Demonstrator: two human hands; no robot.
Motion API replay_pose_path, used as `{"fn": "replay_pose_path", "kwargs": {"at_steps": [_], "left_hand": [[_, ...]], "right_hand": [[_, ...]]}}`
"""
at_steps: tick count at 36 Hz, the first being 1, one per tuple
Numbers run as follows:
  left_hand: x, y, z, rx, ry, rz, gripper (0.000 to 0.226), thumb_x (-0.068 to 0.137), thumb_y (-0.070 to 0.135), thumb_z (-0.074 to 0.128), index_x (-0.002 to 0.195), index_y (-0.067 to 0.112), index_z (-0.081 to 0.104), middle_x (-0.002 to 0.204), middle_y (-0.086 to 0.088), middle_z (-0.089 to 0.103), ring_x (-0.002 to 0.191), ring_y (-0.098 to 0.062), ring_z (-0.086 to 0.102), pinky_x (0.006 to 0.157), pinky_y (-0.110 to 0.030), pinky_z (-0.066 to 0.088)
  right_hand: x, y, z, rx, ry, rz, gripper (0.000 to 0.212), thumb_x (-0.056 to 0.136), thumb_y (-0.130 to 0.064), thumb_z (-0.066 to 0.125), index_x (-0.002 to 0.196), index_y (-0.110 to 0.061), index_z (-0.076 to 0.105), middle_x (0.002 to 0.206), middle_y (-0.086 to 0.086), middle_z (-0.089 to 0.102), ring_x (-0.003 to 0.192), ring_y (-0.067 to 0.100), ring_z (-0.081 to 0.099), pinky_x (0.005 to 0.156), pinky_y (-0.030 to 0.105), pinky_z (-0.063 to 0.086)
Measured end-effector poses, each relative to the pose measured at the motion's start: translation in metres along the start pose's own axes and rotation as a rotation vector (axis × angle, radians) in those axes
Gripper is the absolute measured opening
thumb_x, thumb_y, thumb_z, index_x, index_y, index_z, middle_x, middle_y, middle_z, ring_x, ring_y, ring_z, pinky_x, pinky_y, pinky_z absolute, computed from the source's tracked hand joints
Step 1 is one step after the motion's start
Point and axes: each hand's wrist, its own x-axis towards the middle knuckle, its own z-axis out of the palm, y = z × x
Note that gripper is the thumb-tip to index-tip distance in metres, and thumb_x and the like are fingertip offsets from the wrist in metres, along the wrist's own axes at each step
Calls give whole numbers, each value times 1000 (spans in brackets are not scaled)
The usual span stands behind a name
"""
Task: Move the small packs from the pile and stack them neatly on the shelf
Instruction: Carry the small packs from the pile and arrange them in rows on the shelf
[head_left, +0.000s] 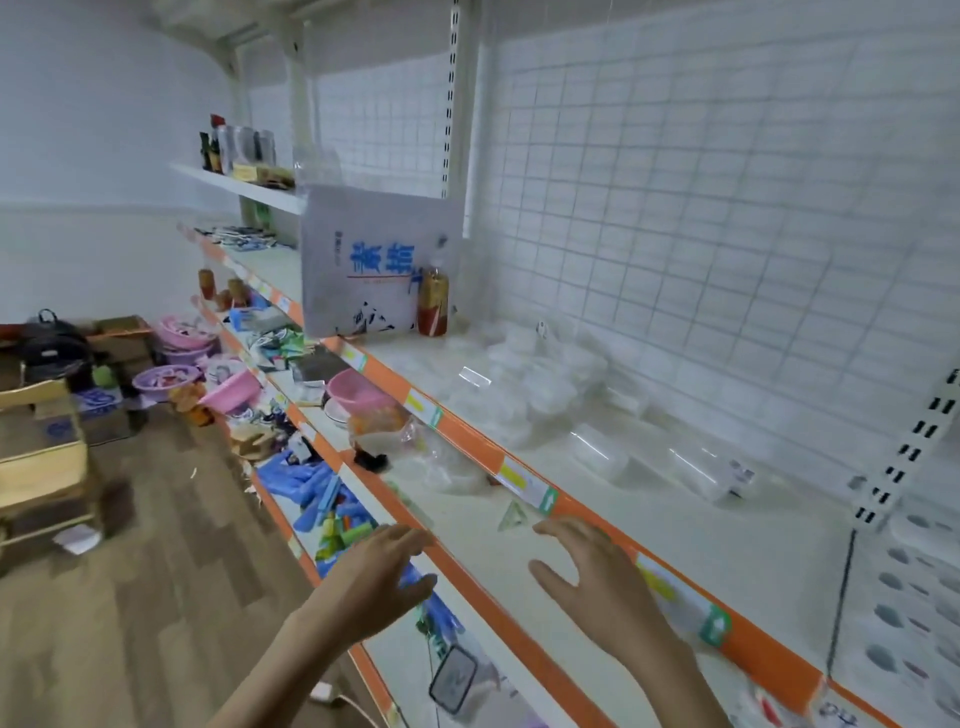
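— What can you actually read from where you stand?

— Only the white carton (378, 265) standing on the shelf (649, 488): you can see two large blue Chinese characters printed on its face, too blurred to make out for certain.

— And the price strips (524, 480) along the orange shelf edge?

— You get yellow patches and green arrow marks, but no legible numbers or words.
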Motion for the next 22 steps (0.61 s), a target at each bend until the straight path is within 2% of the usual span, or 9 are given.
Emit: {"fn": "replay_pose_path", "kwargs": {"at_steps": [2, 5, 8, 10, 13, 19, 22], "left_hand": [[31, -10, -4, 1, 9, 13, 43, 91, 41, 50, 132, 27, 45, 127, 8, 51, 109, -5, 49, 85, -14, 38], [82, -25, -14, 29, 8, 38, 43, 91, 41, 49, 131, 27, 45, 126, 8, 51, 109, -6, 51, 88, -19, 42], [136, -40, -26, 31, 4, 77, 42, 91, 42, 51, 129, 27, 47, 119, 9, 53, 105, -7, 52, 83, -18, 42], [172, -52, -35, 18, 8, 105, 41, 90, 41, 52, 128, 26, 49, 117, 9, 54, 104, -7, 53, 83, -19, 44], [224, -67, -44, 2, 29, 131, 39, 89, 39, 54, 126, 25, 51, 115, 7, 56, 105, -8, 53, 87, -25, 46], [301, -86, -39, -96, 41, 189, 34, 89, 34, 57, 122, 22, 55, 113, 4, 55, 94, -6, 48, 88, -21, 42], [336, -93, -33, -150, 34, 218, 34, 89, 29, 59, 122, 23, 55, 115, 5, 49, 98, -7, 47, 86, -17, 37]], "right_hand": [[33, 7, -4, 4, 68, 3, 47, 85, -54, 45, 125, -30, 52, 127, -16, 48, 120, 5, 44, 97, 19, 35], [87, 19, -15, 10, 138, 27, 37, 89, -39, 55, 124, -26, 54, 126, -12, 51, 120, 8, 45, 95, 19, 33], [139, 31, -29, 46, 181, 49, 37, 88, -35, 58, 123, -23, 55, 126, -8, 54, 117, 13, 49, 95, 27, 39], [172, 39, -36, 51, 181, 68, 38, 89, -34, 57, 125, -23, 54, 128, -5, 53, 118, 15, 49, 96, 32, 41], [215, 53, -40, 38, 180, 145, 38, 91, -36, 53, 128, -24, 50, 131, -3, 51, 120, 17, 46, 96, 32, 40], [262, 76, -36, 9, 174, 306, 40, 95, -32, 45, 135, -24, 43, 137, 4, 40, 122, 23, 42, 95, 34, 38], [279, 84, -33, 28, 188, 334, 37, 97, -29, 40, 134, -28, 44, 135, 5, 38, 120, 23, 45, 95, 34, 39]]}}
